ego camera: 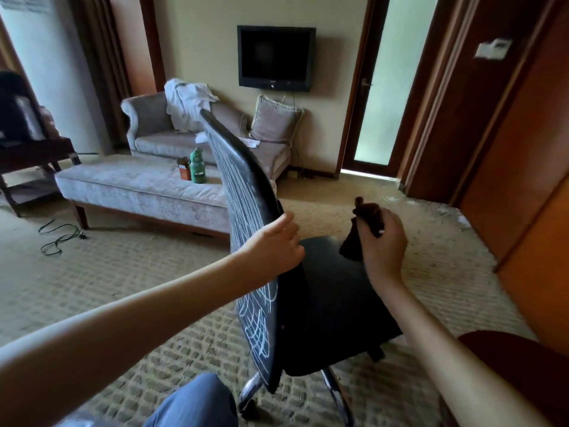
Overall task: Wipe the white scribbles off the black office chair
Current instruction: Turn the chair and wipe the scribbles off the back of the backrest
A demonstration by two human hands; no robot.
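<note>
Black office chair (332, 303) standing centre frame on patterned beige carpet (123, 272), white scribbles (246, 192) covering the back of its backrest. Left hand (277, 245) gripping the backrest edge, fingers curling round it. Right hand (385, 245) pinching a dark cloth (368, 212) over the seat. Grey sofa (154, 131), green bottle (197, 167) and wall TV (275, 57) sitting behind, upper frame.

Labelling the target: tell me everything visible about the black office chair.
The black office chair stands on carpet. Its curved backrest bears white scribbles on the rear face; the seat looks smooth, on chrome legs. The left hand holds the backrest's edge; the right hand holds a dark cloth above the seat.
</note>
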